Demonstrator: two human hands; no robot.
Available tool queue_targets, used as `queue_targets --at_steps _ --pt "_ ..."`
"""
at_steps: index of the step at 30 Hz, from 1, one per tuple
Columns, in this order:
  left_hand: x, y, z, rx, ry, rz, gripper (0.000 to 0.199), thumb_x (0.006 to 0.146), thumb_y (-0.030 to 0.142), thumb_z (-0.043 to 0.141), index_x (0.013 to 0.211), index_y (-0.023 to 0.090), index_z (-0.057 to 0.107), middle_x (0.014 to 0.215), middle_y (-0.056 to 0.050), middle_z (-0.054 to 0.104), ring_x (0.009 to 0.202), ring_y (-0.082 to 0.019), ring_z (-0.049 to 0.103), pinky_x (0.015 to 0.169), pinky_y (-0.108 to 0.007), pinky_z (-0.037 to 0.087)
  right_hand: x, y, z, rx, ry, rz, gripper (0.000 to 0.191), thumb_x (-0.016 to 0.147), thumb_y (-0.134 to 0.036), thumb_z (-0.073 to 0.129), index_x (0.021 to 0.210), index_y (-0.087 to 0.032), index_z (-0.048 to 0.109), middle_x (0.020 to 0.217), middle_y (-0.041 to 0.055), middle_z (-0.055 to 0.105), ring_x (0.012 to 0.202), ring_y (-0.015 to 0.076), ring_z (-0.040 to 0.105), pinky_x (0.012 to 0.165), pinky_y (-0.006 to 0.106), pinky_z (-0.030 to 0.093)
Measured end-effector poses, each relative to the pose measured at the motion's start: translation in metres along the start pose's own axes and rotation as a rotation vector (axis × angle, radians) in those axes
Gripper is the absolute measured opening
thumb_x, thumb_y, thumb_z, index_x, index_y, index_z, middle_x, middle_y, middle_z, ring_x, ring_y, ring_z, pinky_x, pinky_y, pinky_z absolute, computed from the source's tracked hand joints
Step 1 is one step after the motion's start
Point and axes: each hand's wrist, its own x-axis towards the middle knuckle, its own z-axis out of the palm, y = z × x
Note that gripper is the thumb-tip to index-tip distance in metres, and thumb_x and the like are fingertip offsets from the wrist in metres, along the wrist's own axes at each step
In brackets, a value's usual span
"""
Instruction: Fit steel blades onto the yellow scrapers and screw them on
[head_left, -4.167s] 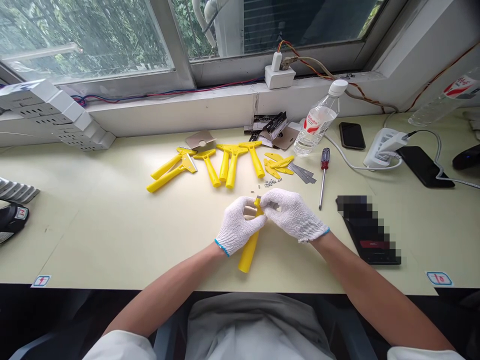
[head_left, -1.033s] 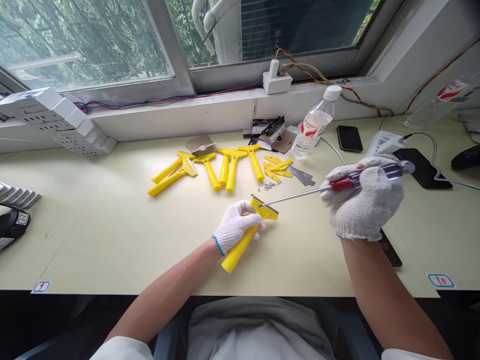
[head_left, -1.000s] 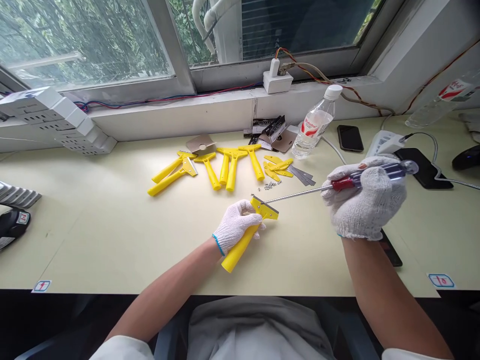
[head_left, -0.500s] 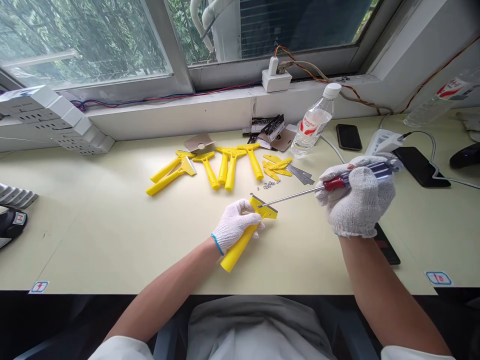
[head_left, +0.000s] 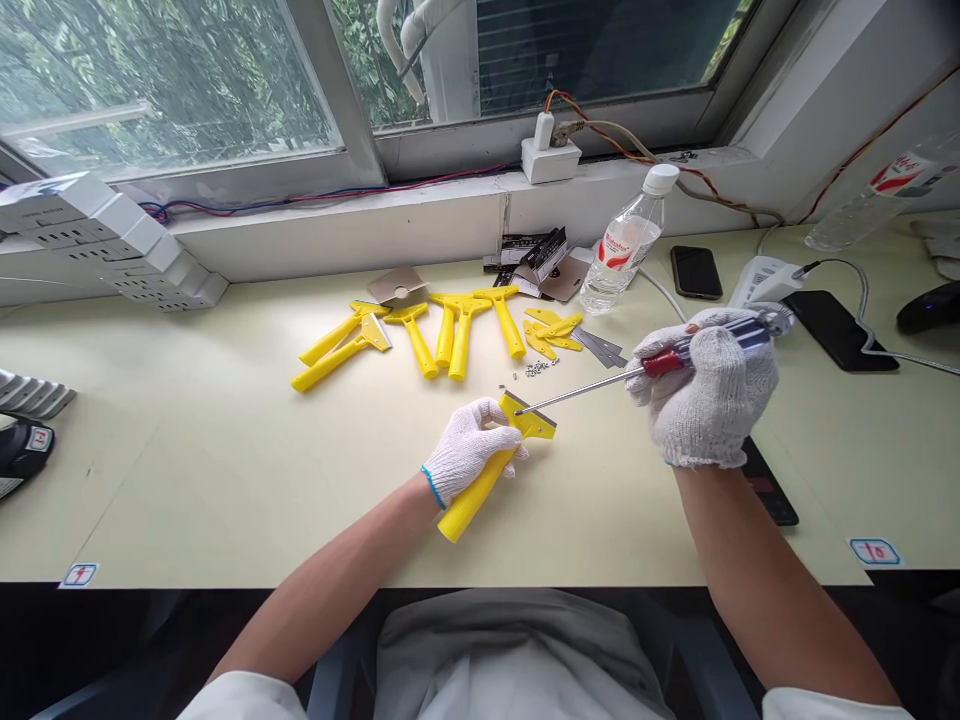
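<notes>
My left hand (head_left: 466, 450), in a white knit glove, is shut on a yellow plastic scraper (head_left: 474, 505) just below its head. The wide yellow scraper head (head_left: 536, 420) carries a steel blade along its far edge. My right hand (head_left: 709, 395), also gloved, grips a screwdriver (head_left: 667, 362) with a red and clear handle. Its long steel shaft reaches across to the scraper head, and the tip rests there. Several yellow scrapers (head_left: 461, 335) lie beyond, near small screws (head_left: 537, 368), yellow scraper heads (head_left: 551, 330) and steel blades (head_left: 600, 347).
A plastic water bottle (head_left: 622, 245), a phone (head_left: 696, 272), a white power strip (head_left: 761, 282) and a second phone (head_left: 840, 330) stand to the right. A dark flat object (head_left: 769, 495) lies under my right wrist. Packaging (head_left: 536, 255) sits against the window sill (head_left: 300, 235).
The screwdriver has gone from the table into my right hand, and its tip is now on the scraper head. My hands have separated. Over the last second, my right hand shifted slightly left.
</notes>
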Motion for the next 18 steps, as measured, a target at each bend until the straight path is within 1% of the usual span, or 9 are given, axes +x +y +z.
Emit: queue_targets --at_steps 3,7,10,12,14,18 --pt "-0.001 0.003 0.001 0.000 -0.025 -0.003 0.032 0.075 0.023 0.082 0.096 0.020 0.058 0.091 -0.006 0.075 0.072 -0.020 0.076 0.053 -0.028 0.060 0.005 0.002 -0.002 -0.006 0.011 0.064 0.017 0.088 -0.034 0.072 0.096 -0.030 0.057 0.072 -0.0026 0.070 0.049 0.0190 0.060 0.038 0.030 0.043" --pt "-0.001 0.004 0.000 -0.005 -0.089 -0.002 0.032 0.076 0.023 0.082 0.098 0.020 0.059 0.086 -0.005 0.075 0.065 -0.019 0.074 0.051 -0.028 0.058 0.014 0.010 -0.007 -0.046 -0.003 0.063 0.016 0.092 -0.040 0.069 0.094 -0.032 0.055 0.071 -0.0036 0.068 0.045 0.0182 0.056 0.038 0.032 0.041" --pt "-0.001 0.003 0.000 -0.009 -0.086 0.000 0.033 0.075 0.023 0.082 0.097 0.020 0.058 0.089 -0.006 0.075 0.068 -0.020 0.075 0.051 -0.028 0.058 0.017 0.015 -0.009 -0.034 0.000 0.055 0.017 0.092 -0.041 0.070 0.093 -0.032 0.056 0.071 -0.0033 0.067 0.046 0.0182 0.056 0.037 0.031 0.042" --pt "-0.001 0.003 0.001 -0.009 -0.061 -0.001 0.033 0.075 0.022 0.082 0.096 0.019 0.057 0.091 -0.007 0.075 0.070 -0.020 0.076 0.051 -0.028 0.059 0.015 0.016 -0.008 0.004 0.018 0.010 0.018 0.090 -0.040 0.072 0.094 -0.031 0.057 0.069 -0.0029 0.066 0.048 0.0184 0.057 0.035 0.030 0.040" --pt "-0.001 0.003 0.002 -0.009 -0.030 0.000 0.032 0.074 0.021 0.081 0.095 0.019 0.057 0.090 -0.006 0.075 0.071 -0.020 0.075 0.051 -0.028 0.059 0.009 0.015 -0.006 0.039 0.007 -0.070 0.021 0.088 -0.038 0.076 0.095 -0.029 0.059 0.071 -0.0026 0.066 0.051 0.0184 0.060 0.034 0.028 0.039" --pt "0.001 0.000 0.000 0.034 0.048 0.011 0.028 0.077 0.022 0.080 0.095 0.019 0.058 0.085 -0.006 0.075 0.073 -0.022 0.077 0.052 -0.029 0.060 -0.003 0.010 -0.006 0.076 -0.124 -0.238 0.025 0.085 -0.033 0.087 0.101 -0.028 0.069 0.082 -0.0017 0.068 0.065 0.0152 0.067 0.041 0.023 0.045"
